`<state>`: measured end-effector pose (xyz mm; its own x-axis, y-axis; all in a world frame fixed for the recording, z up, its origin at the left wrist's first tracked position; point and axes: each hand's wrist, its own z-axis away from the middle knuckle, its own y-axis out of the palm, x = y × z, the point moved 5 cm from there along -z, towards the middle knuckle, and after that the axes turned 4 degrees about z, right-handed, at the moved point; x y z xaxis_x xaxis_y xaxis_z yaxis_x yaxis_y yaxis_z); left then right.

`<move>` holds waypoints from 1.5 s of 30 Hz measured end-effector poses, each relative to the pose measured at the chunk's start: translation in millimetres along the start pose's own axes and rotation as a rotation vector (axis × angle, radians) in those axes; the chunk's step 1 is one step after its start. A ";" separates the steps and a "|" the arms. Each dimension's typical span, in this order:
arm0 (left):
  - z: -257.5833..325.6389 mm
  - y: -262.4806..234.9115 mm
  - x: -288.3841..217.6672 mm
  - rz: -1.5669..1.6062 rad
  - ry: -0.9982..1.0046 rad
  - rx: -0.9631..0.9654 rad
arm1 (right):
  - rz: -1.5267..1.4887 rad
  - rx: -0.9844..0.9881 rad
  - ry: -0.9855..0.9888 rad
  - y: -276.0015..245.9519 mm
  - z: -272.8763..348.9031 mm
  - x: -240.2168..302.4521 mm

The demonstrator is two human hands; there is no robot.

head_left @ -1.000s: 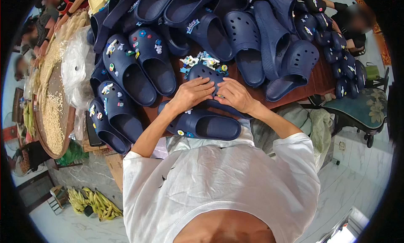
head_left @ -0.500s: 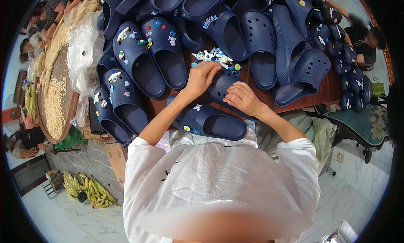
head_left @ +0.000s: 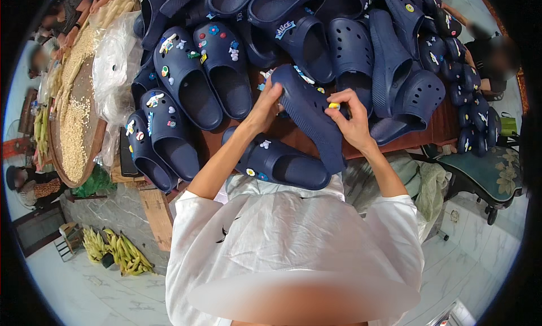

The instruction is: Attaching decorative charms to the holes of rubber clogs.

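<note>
My left hand [head_left: 265, 108] grips a navy clog [head_left: 307, 108] by its toe, tilting it on its side so the ribbed sole edge faces me. Between thumb and finger of my right hand [head_left: 352, 122] is a small yellow shoe charm [head_left: 334, 105], held close to the clog's upper. Right below, another navy clog [head_left: 291, 163] rests at the table's near edge with a white flower charm and a few others in it. Loose charms [head_left: 302, 74] lie behind the raised clog, which partly hides the pile.
Decorated navy clogs [head_left: 183, 80] stand to the left, and plain ones [head_left: 351, 55] to the right and behind. At far left, a round tray [head_left: 53, 137] holds pale kernels beside a clear plastic bag [head_left: 116, 66]. A floral-seated chair [head_left: 480, 165] is at right; other people sit around.
My left hand has lifted and tipped the clog up from the table. The right hand has moved slightly right and now pinches a yellow charm that did not show before.
</note>
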<state>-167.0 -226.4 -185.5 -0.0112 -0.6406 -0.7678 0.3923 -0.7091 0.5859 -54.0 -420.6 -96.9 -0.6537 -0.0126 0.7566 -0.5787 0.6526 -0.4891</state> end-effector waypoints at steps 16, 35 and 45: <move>16.3 19.1 -11.6 0.063 0.101 -0.310 | 0.219 0.098 -0.057 17.5 -17.3 14.5; 18.2 16.2 -44.9 0.144 0.283 -0.363 | 0.207 -0.261 0.189 10.8 -21.7 -12.9; 24.0 15.1 -60.6 0.263 0.268 -0.252 | 0.048 -0.173 0.190 17.8 -8.3 -32.2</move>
<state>-182.4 -205.4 -123.9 0.3449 -0.6668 -0.6607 0.5620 -0.4171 0.7143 -39.2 -402.3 -126.4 -0.5651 0.1534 0.8106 -0.4466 0.7693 -0.4569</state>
